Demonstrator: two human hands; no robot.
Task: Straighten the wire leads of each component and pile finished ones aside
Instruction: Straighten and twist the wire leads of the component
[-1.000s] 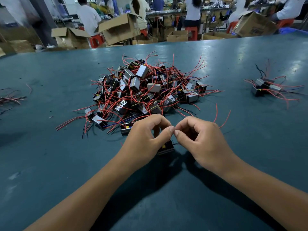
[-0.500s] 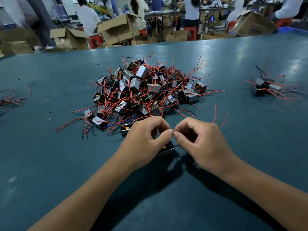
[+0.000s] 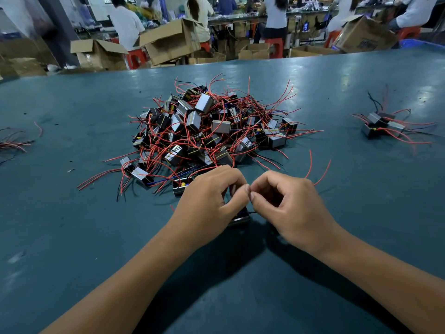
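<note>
A big heap of small grey-and-black components with tangled red and black wire leads lies at the middle of the green table. A small pile of components sits at the right. Just in front of the heap, my left hand and my right hand meet thumb to thumb, each pinching a thin lead of one component that peeks out dark beneath my left hand. Two red leads curve up behind my right hand. The pinched lead itself is mostly hidden by my fingers.
Loose red wires lie at the table's left edge. Beyond the far edge stand open cardboard boxes, red stools and several seated people at other benches.
Both hands have stayed nearly in place, thumbs together on the lead. The view has shifted very slightly; the heap and side pile have not moved.
</note>
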